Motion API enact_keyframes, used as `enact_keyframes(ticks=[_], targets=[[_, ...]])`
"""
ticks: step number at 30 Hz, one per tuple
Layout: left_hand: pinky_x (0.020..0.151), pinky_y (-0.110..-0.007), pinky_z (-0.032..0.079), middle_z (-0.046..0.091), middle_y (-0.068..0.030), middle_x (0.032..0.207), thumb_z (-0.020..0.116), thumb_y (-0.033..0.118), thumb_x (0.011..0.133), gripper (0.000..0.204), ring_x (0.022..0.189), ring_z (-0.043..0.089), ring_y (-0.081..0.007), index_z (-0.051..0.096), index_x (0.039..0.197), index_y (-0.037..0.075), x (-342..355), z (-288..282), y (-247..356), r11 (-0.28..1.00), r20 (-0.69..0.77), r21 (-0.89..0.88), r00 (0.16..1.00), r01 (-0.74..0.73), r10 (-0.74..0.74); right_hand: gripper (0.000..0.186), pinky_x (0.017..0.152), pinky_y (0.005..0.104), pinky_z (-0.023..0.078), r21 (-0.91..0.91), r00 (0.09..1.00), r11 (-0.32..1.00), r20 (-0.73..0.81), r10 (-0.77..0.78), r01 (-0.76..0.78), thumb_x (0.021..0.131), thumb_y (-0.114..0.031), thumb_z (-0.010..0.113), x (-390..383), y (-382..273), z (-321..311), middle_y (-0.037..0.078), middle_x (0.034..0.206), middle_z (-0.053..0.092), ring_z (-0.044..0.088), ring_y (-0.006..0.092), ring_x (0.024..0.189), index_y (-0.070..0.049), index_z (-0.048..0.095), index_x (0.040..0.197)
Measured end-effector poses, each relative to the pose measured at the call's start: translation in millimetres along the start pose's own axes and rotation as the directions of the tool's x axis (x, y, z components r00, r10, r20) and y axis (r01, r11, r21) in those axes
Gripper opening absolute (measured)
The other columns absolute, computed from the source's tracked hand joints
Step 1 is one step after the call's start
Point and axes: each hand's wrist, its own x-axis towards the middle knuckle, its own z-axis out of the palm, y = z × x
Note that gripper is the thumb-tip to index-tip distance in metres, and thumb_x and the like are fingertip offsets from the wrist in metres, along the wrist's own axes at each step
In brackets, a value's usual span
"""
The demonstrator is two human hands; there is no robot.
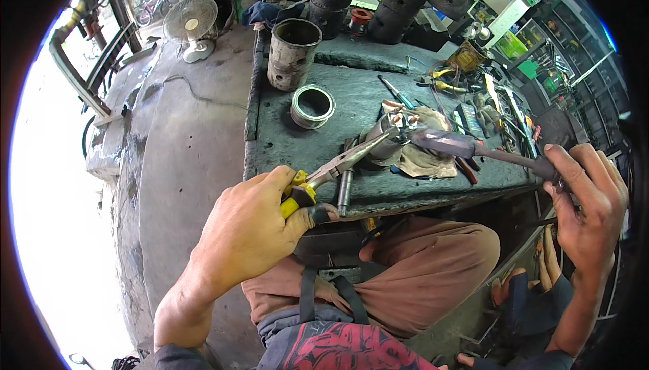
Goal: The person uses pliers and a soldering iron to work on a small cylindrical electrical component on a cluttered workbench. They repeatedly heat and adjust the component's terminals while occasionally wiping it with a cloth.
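Note:
My left hand (247, 235) grips long-nose pliers (297, 197) with yellow handles, their jaws at the top of a metal cylinder (380, 152) with small copper-coloured posts. My right hand (585, 204) holds the dark handle of a long tool (449, 143), like a large soldering iron, whose broad grey head is at the cylinder's top; whether it touches is unclear. A crumpled cloth (426, 162) lies beside and partly under the cylinder. A metal rod (345, 187) lies left of it, near the bench's edge.
The dark workbench (270, 153) holds a steel ring (312, 106), a stained canister (291, 52), taller cylinders (331, 5) and scattered hand tools (500, 116). A fan (190, 26) stands on the concrete at back left. Another person's legs (547, 262) show at lower right.

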Motion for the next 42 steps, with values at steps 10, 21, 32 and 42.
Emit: enact_keyframes(ticks=[10, 21, 32, 42], targets=[[0.076, -0.054, 0.052, 0.068, -0.0271, 0.09, 0.079, 0.019, 0.09, 0.029, 0.093, 0.065, -0.054, 0.066, 0.108, 0.001, 1.4, 2.4, -0.7, 0.999, -0.025, -0.028, 1.0, 0.018, -0.019, 0.048, 0.077, 0.0452, 0.048, -0.057, 0.997, 0.995, 0.014, -0.076, 0.077, 0.076, 0.002, 0.083, 3.1, 3.8, -2.3, 0.014, 0.101, 0.065, 0.063, 0.0328, 0.088, -0.003, 0.077, 0.123], [0.078, -0.055, 0.054, 0.072, -0.0252, 0.093, 0.079, 0.033, 0.093, 0.04, 0.093, 0.069, -0.0506, 0.066, 0.111, 0.0, 3.1, -0.6, 3.2, 1.0, 0.018, 0.015, 1.0, 0.017, -0.017, 0.053, 0.087, 0.0461, 0.049, -0.04, 0.997, 0.999, 0.071, -0.027, 0.03, 0.076, 0.008, 0.081, -2.9, 15.0, 2.3, 0.015, 0.11, 0.066, 0.063, 0.0345, 0.099, -0.003, 0.076, 0.127], [0.076, -0.054, 0.051, 0.069, -0.0276, 0.091, 0.079, 0.018, 0.089, 0.029, 0.093, 0.065, -0.0534, 0.066, 0.108, 0.001, 5.4, 0.6, 3.8, 0.999, 0.015, -0.012, 0.999, 0.041, -0.04, 0.056, 0.093, 0.0447, 0.051, -0.039, 0.991, 0.999, 0.128, 0.033, -0.028, 0.077, 0.013, 0.08, -12.4, 16.8, 3.5, 0.015, 0.12, 0.066, 0.063, 0.0344, 0.109, -0.004, 0.076, 0.131], [0.077, -0.054, 0.051, 0.068, -0.0284, 0.091, 0.079, 0.024, 0.09, 0.033, 0.094, 0.064, -0.0538, 0.066, 0.109, -0.001, 5.9, -1.5, 5.3, 0.999, 0.037, 0.003, 0.998, 0.052, -0.052, 0.058, 0.092, 0.0426, 0.052, 0.018, 0.994, 1.0, 0.114, 0.005, -0.007, 0.081, 0.015, 0.078, -15.2, 19.4, 4.4, 0.016, 0.122, 0.065, 0.062, 0.0331, 0.109, -0.004, 0.074, 0.135]])
